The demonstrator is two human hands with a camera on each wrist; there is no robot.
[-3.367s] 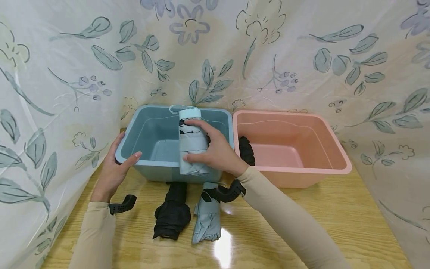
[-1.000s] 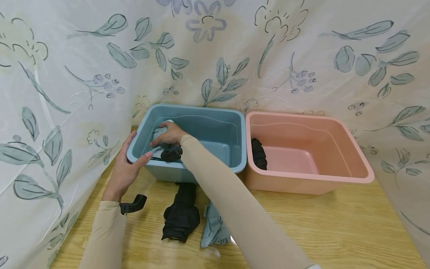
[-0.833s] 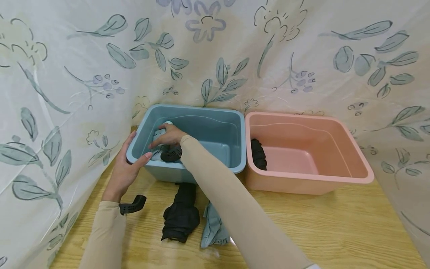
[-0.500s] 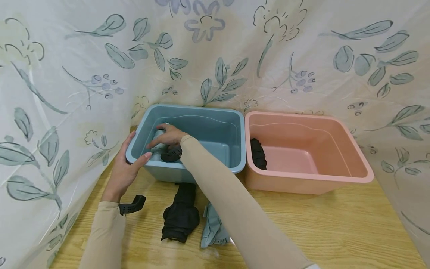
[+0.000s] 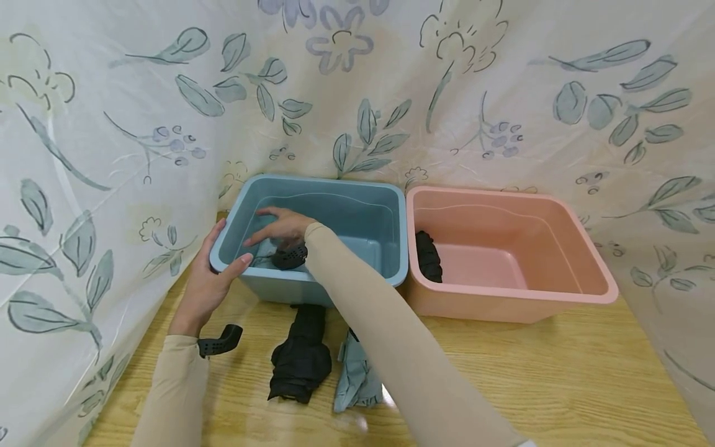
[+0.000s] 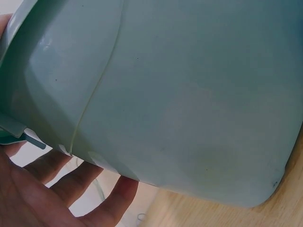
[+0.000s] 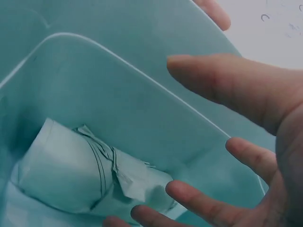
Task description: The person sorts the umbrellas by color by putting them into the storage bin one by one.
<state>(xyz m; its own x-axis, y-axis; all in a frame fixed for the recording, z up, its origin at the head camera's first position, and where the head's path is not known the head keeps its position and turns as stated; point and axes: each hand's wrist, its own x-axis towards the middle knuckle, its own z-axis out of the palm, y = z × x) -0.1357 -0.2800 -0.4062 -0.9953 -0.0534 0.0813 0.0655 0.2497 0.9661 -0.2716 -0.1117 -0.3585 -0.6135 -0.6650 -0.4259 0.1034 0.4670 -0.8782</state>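
My left hand grips the left end of the blue bin, thumb over the front rim and fingers along the side. In the left wrist view those fingers lie at the edge of its outer wall. Inside the bin's left part, my right hand is spread with nothing held. Below it, in the right wrist view, a folded pale blue umbrella lies on the bottom beside the wall, fingertips overlapping its near side. The head view shows little of this umbrella, as the hand covers it.
A pink bin stands right beside the blue one, with a black folded umbrella at its left wall. On the wooden table in front lie another black umbrella and a grey-blue one, partly under my right forearm.
My right hand has carried the pale blue umbrella from above the bin down into its left part and let go, fingers now spread and slightly raised. The left hand keeps its grip.
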